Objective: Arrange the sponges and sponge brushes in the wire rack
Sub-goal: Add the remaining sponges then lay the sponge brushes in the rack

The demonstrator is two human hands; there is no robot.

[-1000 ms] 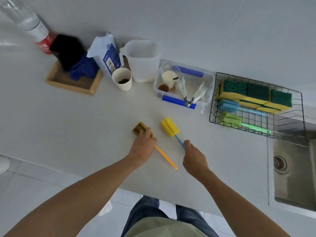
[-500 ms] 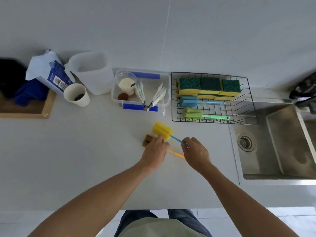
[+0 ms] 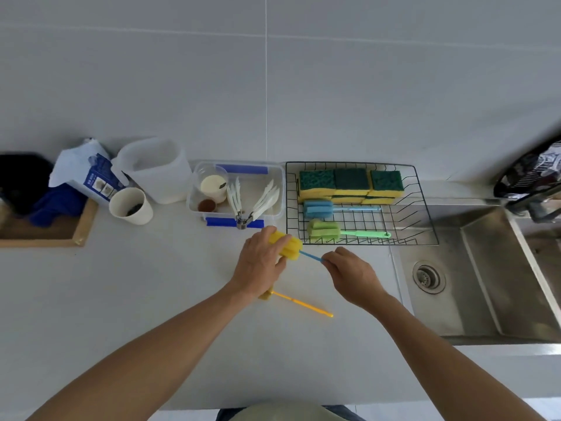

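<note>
My left hand (image 3: 260, 262) holds the yellow sponge head of a blue-handled brush (image 3: 290, 245), just off the near left corner of the black wire rack (image 3: 425, 205). My right hand (image 3: 352, 275) pinches the end of that brush's blue handle. A second brush with a yellow handle (image 3: 303, 305) lies on the counter under my left wrist, its brownish head mostly hidden. In the rack are green-and-yellow sponges (image 3: 350, 183) along the back, a blue sponge brush (image 3: 318, 207) and a green sponge brush (image 3: 324, 229) in front of them.
A clear tub with blue latches (image 3: 277, 177) holding cups and white utensils stands left of the rack. Further left are a white jug (image 3: 154, 168), a paper cup (image 3: 130, 206), a carton (image 3: 88, 174) and a wooden tray (image 3: 82, 229). A steel sink (image 3: 491, 284) lies right.
My left hand let go of the yellow-handled brush, which now lies behind it, and took the yellow sponge head. Both hands carried the blue-handled brush toward the rack.
</note>
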